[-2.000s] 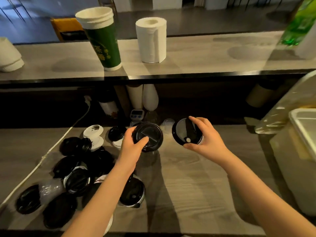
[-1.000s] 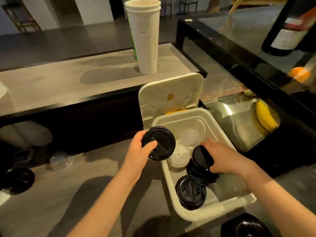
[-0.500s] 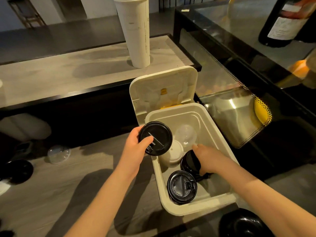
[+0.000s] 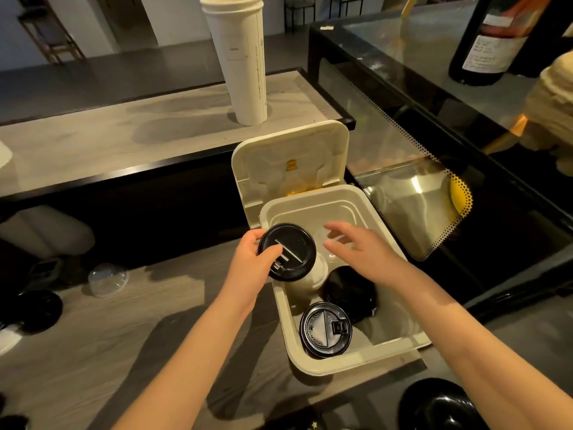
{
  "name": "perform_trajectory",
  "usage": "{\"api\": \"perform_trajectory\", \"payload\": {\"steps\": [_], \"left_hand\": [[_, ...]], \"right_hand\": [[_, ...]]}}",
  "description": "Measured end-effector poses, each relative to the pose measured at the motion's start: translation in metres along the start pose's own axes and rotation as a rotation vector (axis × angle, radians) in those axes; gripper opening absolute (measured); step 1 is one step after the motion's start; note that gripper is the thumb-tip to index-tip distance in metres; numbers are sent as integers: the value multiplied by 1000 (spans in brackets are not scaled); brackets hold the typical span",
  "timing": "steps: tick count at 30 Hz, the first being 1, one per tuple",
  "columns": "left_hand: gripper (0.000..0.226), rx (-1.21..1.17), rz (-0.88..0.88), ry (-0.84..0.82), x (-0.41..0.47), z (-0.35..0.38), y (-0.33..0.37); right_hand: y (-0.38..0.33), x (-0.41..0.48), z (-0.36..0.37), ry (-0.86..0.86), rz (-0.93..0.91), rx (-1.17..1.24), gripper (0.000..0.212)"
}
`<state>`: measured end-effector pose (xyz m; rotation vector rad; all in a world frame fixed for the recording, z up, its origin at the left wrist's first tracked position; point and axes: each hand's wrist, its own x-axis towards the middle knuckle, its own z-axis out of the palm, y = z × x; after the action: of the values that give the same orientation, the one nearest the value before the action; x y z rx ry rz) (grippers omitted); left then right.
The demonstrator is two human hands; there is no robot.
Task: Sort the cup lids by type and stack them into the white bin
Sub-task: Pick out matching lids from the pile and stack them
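A loose black lid (image 4: 37, 310) lies at the far left of the wooden surface (image 4: 93, 352), with a clear dome lid (image 4: 108, 279) near it. Behind, on a raised shelf, stands a tall stack of paper cups (image 4: 238, 63). At centre, the left hand (image 4: 248, 265) holds a flat black lid (image 4: 286, 251) over the left rim of the white bin (image 4: 328, 366); its grip pinches the lid's edge, thumb on top. The bin's hinged cover (image 4: 291, 162) stands open. Inside are a stack of white lids (image 4: 310, 282) (partly hidden under the held lid), a black stack (image 4: 350, 293) and a tabbed black lid (image 4: 325, 328) nearest the viewer. The right hand (image 4: 362, 252) hovers above the bin, grip spread, holding nothing.
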<state>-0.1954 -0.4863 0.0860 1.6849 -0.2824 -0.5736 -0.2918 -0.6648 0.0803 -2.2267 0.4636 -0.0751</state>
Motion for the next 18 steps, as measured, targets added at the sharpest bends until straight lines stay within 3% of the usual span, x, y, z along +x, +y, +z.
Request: {"api": "perform_trajectory", "payload": {"steps": [2,7,9,14,18], "left_hand": [[20,22,18,-32,-2,6,1],[23,135,64,-102,-10,13,-2],[27,291,143,-99,-15,13,-4],[44,868,385,-81,-22,5,-21],[44,1022,423,-159,-26,-1,-36]], "right_hand": [[-13,-1,3,-17,8,260,43],[-12,-1,3,-29,31,357,26],[-6,-2,-2,-76,61,391,27],[12,-12,-1,-241,147,201,25],[27,-19,18,-397,258,59,21]]}}
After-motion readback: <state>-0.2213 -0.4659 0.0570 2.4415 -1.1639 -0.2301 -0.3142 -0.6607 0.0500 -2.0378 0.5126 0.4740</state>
